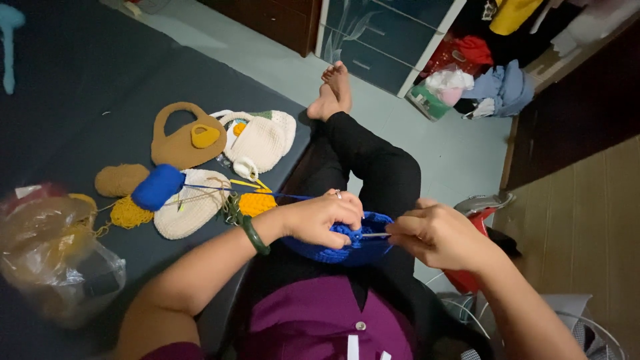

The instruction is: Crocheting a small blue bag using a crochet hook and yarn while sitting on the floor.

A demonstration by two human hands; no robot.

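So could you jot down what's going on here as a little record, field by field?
left hand: grips the blue crochet piece on the lap
right hand: holds a thin crochet hook pointed into the piece
yarn: blue yarn ball on the dark mat, strand running to the work
nearby: brown crochet bag, cream crochet bag, plastic bag
wrist: green bangle

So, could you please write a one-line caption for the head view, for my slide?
Left hand and right hand crochet a blue piece with a hook; blue yarn ball beside.
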